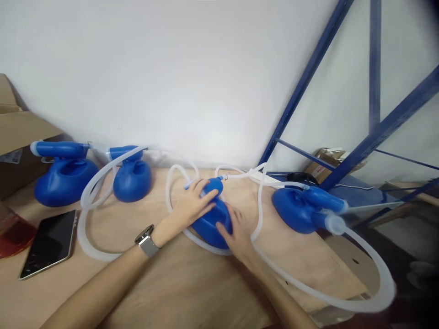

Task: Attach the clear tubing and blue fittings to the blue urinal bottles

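A blue plastic urinal bottle (211, 227) with a translucent white hose (173, 183) stands on the wooden table in front of me. My left hand (195, 201), with a watch on the wrist, curls over the bottle's upper blue part, which it partly hides. Lower down, my right hand (236, 228) grips the right side of the body, thumb on the near face. Its other fingers reach round behind. The hose loops around the bottle on the table.
Two similar blue bottles, one far left (65, 180) and one beside it (132, 180), stand near the wall; a third (298, 210) is at right. A phone (50, 242), a cup of red liquid (13, 233), a cardboard box (27, 132) and a blue metal rack (305, 77) flank the table.
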A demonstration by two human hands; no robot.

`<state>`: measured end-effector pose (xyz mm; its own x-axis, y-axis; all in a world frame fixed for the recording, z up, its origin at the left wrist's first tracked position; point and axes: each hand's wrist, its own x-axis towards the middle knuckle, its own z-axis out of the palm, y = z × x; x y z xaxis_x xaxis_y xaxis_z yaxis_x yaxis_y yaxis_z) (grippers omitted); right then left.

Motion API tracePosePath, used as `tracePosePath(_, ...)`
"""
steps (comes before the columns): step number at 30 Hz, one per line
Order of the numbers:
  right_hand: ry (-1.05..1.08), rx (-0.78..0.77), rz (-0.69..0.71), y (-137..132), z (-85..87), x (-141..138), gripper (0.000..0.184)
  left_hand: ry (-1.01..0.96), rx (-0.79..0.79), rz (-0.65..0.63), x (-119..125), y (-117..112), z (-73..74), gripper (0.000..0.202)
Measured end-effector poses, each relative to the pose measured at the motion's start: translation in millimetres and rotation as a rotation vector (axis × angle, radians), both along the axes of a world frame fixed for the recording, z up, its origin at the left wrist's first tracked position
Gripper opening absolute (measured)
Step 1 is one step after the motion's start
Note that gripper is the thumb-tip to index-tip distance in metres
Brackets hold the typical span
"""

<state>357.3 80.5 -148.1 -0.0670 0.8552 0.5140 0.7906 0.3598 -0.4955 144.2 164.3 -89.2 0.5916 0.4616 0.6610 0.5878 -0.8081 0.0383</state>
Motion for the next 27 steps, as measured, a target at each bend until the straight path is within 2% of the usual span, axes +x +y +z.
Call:
tracePosePath(3, -0.066, 0.043, -0.014, -11, -6.9, 8, 0.079, 0.099, -0.266, -0.128, -13, 0, 24.9, 0.077)
tracePosePath(5, -0.088, 0.069, -0.055, -20, -12.8, 16, 0.085, 0.134, -0.45, -0.213, -26, -10, 48.5, 0.086)
tracePosePath(7, -0.093, 0.073, -0.092, -30, -18.8, 24, 0.084, 0.091, -0.546, -0.309, -40, -30, 75.6, 0.07)
tracePosePath(9, -0.092, 0.061, -0.101, -37, -23.4, 30, 0.084, -0.052, -0.519, -0.43, -53, -56, 102.6, 0.045)
tracePosePath(11, -0.079, 0.037, -0.092, -40, -24.0, 33, 0.086, -0.181, -0.496, -0.567, -60, -80, 123.6, 0.039)
tracePosePath(12, -0.056, 0.013, -0.084, -39, -22.1, 33, 0.087, -0.189, -0.49, -0.572, -62, -89, 129.6, 0.037)
tracePosePath(13, -0.013, -0.022, -0.069, -36, -18.3, 33, 0.087, -0.175, -0.489, -0.527, -62, -93, 132.0, 0.038)
tracePosePath(15, 0.152, -0.12, -0.032, -24, -5.3, 30, 0.081, -0.089, -0.482, -0.284, -56, -89, 125.8, 0.046)
tracePosePath(17, 0.39, -0.22, -0.011, -3, 12.6, 28, 0.072, 0.013, -0.483, 0.027, -47, -71, 109.1, 0.063)
tracePosePath(18, 0.508, -0.255, -0.014, 12, 21.7, 26, 0.068, 0.061, -0.505, 0.144, -42, -58, 99.5, 0.071)
tracePosePath(19, 0.606, -0.275, -0.016, 27, 29.9, 25, 0.067, 0.1, -0.55, 0.193, -38, -46, 90.6, 0.074)
tracePosePath(21, 0.789, -0.303, 0.006, 60, 41.2, 20, 0.063, 0.127, -0.639, 0.191, -33, -24, 77.4, 0.072)
tracePosePath(23, 0.939, -0.283, 0.09, 89, 44.7, 13, 0.059, 0.13, -0.674, 0.153, -32, -12, 72.1, 0.063)
tracePosePath(27, 0.968, -0.211, 0.227, 121, 40.1, -2, 0.055, 0.153, -0.692, 0.158, -41, -5, 74.0, 0.055)
